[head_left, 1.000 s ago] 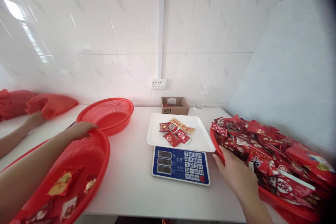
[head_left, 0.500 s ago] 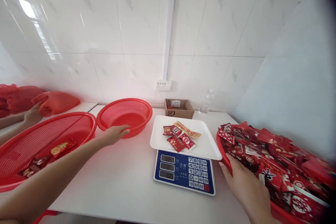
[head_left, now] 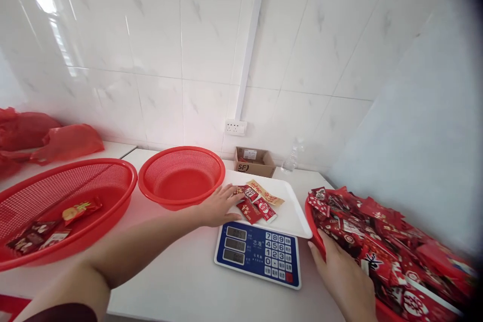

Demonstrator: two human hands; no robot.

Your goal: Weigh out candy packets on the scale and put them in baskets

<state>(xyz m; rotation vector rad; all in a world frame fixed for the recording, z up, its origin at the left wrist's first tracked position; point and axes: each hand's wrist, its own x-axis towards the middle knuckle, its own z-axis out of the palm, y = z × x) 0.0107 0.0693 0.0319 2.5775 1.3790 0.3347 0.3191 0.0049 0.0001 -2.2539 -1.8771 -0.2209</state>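
My left hand (head_left: 219,205) reaches across the white table, fingers stretched out, onto the left edge of the white scale tray (head_left: 292,211), fingertips close to the red packets (head_left: 256,204) lying on it. The tray sits on a blue electronic scale (head_left: 258,253). My right hand (head_left: 341,272) rests on the near-left rim of a red basket (head_left: 314,225) heaped with red wrapped candies (head_left: 381,244), fingers curled over the rim.
A round red mesh basket (head_left: 181,177) stands left of the scale. A larger red basket (head_left: 56,206) with a few packets is at far left, red bags (head_left: 45,138) behind it. A cardboard box (head_left: 253,161) and a plastic bottle (head_left: 290,160) stand by the wall.
My left hand moved right, from the big basket's rim past the round basket to the scale tray. The other person's hand at the red bags left the view. The camera turned.
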